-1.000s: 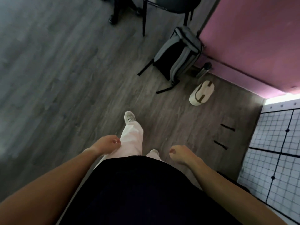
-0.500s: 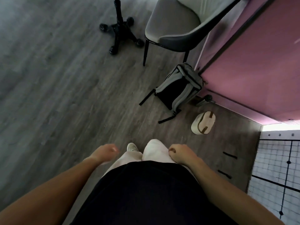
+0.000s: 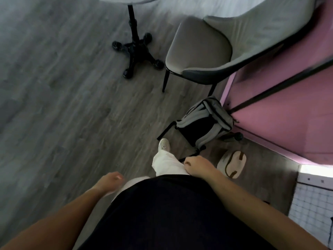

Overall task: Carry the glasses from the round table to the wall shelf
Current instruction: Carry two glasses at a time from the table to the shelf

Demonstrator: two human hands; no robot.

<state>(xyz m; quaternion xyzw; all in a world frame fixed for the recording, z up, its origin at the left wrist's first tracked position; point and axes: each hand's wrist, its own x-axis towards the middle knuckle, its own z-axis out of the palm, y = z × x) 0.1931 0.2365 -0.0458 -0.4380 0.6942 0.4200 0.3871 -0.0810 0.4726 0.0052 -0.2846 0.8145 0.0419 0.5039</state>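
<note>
The round table (image 3: 126, 0) shows only as a pale edge at the top of the view, on a black post with a four-footed base (image 3: 137, 51). No glasses and no wall shelf are in sight. My left hand (image 3: 110, 183) hangs low at my side, blurred, fingers loosely curled with nothing in it. My right hand (image 3: 197, 166) hangs by my right thigh, fingers curled in, and holds nothing. My white-trousered leg and shoe (image 3: 164, 144) step forward over the grey wood floor.
A grey upholstered chair (image 3: 207, 51) stands right of the table base. A grey and black backpack (image 3: 203, 123) leans by a pink wall panel (image 3: 288, 114). A cream pouch (image 3: 232, 166) lies on the floor. A white gridded surface (image 3: 313, 202) is at lower right.
The view has swung up and forward: the table base, chair and table edge have come into view and nearer. My legs have stepped ahead. Both hands still swing with nothing in them.
</note>
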